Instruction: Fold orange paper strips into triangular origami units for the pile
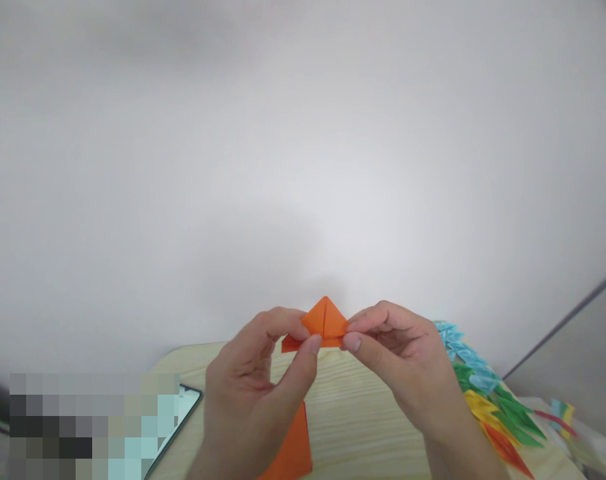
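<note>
Folded paper [325, 319] between both hands [257, 383] [407, 357].

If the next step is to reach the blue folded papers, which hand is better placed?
Probably the right hand: the blue folded papers lie on its side, while the left hand is farther. Both hands pinch the orange folded paper.

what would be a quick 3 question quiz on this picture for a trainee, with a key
1. What colour is the folded paper in the hands?
2. True or false: it is held by one hand only.
3. Among the pieces lined up near the right hand, which colour lies farthest from the person?
a) yellow
b) blue
c) green

Key:
1. Orange.
2. False: the left hand and right hand both pinch it.
3. b
</note>
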